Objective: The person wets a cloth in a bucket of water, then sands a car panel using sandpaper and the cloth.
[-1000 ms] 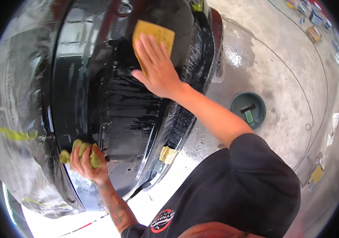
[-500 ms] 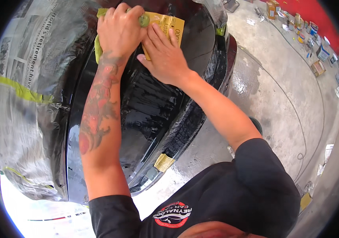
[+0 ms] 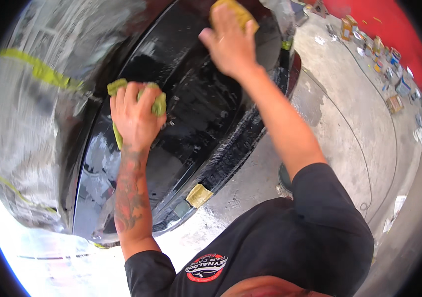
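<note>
My left hand (image 3: 134, 116) is closed around a crumpled yellow-green cloth (image 3: 159, 105), which rests against a wet, glossy black car panel (image 3: 196, 106). Folds of the cloth stick out on both sides of my fingers. Farther away and to the right, my right hand (image 3: 233, 49) lies with its fingers stretched out on a yellow sheet of sandpaper (image 3: 246, 19), thumb held apart. The sheet curves over the panel beneath the fingertips, and its underside is hidden. Water streaks and droplets cover the panel between my hands.
Masking film (image 3: 28, 128) with green tape (image 3: 43, 69) covers the car's left side. A small tan sandpaper piece (image 3: 199, 196) lies on the bumper's near edge. A dark bucket (image 3: 285, 177) stands on the concrete floor by my right arm. Cans and boxes (image 3: 395, 104) line the red wall; a hose (image 3: 342, 116) crosses the floor.
My left hand has drawn the cloth back toward me and down the panel, away from my right hand. My right hand has slid the sandpaper farther away and to the right.
</note>
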`<state>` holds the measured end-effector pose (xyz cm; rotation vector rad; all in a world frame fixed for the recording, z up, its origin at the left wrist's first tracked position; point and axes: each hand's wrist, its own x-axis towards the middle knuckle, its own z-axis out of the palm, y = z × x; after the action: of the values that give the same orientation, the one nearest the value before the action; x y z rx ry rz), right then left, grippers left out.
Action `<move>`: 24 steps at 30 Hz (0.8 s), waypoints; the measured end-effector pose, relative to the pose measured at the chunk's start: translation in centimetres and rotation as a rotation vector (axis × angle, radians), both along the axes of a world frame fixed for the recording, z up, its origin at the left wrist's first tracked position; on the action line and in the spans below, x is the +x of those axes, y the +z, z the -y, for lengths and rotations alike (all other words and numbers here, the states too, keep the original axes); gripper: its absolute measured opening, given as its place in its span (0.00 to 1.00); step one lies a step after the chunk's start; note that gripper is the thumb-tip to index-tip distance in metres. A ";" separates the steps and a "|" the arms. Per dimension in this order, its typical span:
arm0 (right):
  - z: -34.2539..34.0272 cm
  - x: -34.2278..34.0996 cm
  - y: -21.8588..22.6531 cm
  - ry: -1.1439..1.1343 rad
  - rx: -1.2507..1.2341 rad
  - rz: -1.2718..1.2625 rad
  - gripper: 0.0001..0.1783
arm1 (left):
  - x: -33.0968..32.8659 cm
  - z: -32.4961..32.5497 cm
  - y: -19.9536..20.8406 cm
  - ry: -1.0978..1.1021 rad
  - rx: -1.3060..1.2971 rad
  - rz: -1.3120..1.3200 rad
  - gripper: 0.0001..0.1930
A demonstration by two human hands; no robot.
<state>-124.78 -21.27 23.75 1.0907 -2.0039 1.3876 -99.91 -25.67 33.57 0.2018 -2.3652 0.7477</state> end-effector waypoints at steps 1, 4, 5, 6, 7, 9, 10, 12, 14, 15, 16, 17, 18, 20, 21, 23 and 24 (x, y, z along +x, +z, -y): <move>0.8 -2.3 0.5 -0.088 -0.087 -0.033 0.41 | 1.6 -0.5 -0.2 -0.013 0.025 -0.015 0.17; 3.0 3.8 2.1 -0.060 -0.091 -0.023 0.40 | 7.5 0.1 -0.7 0.040 0.079 -0.067 0.16; 2.9 8.5 2.0 0.008 -0.119 -0.047 0.41 | 9.1 0.1 -0.6 0.062 0.093 -0.088 0.16; 2.4 13.3 1.9 0.102 -0.094 -0.112 0.42 | 10.4 0.0 -0.5 0.076 0.109 -0.108 0.16; 1.4 17.7 1.5 0.188 -0.065 -0.175 0.43 | 11.8 0.0 -0.7 0.093 0.116 -0.117 0.16; 0.4 23.7 -0.4 0.516 -0.003 -0.332 0.43 | 14.7 0.2 -1.0 0.083 0.121 -0.177 0.15; 0.4 23.7 -0.2 0.531 0.001 -0.336 0.43 | 16.8 0.3 -1.2 0.117 0.160 -0.187 0.15; 0.4 20.9 0.8 0.489 0.053 -0.428 0.42 | 21.3 0.8 -1.7 0.150 0.132 -0.198 0.15; 1.6 16.6 2.5 0.237 -0.032 -0.271 0.40 | 24.9 0.8 -1.9 0.201 0.095 -0.203 0.15; 2.5 14.8 3.0 0.143 -0.089 -0.237 0.40 | 25.8 0.9 -1.9 0.200 0.099 -0.204 0.15; 3.0 15.9 2.9 0.085 -0.106 -0.198 0.41 | 26.4 1.2 -2.2 0.188 0.076 -0.215 0.14; 3.9 18.1 3.2 0.033 -0.127 -0.157 0.41 | 27.1 1.2 -2.3 0.183 0.049 -0.225 0.14; 3.6 21.3 3.0 0.086 -0.062 -0.195 0.43 | 27.3 1.4 -2.6 0.204 0.062 -0.237 0.14; 2.7 28.3 1.8 0.230 0.007 -0.237 0.44 | 26.4 1.7 -2.6 0.202 0.054 -0.288 0.15; 2.3 30.9 1.1 0.277 0.051 -0.291 0.43 | 25.7 2.1 -2.7 0.192 0.049 -0.333 0.15; 1.8 33.6 0.0 0.388 -0.025 -0.324 0.42 | 25.6 2.3 -2.4 0.173 0.039 -0.348 0.15; 2.1 32.9 -0.5 0.416 -0.021 -0.371 0.42 | 25.8 2.3 -2.4 0.150 0.025 -0.356 0.15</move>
<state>-91.93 -23.34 23.24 1.6849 -1.5505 1.2706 -74.16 -27.98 31.17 0.4866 -2.0369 0.6874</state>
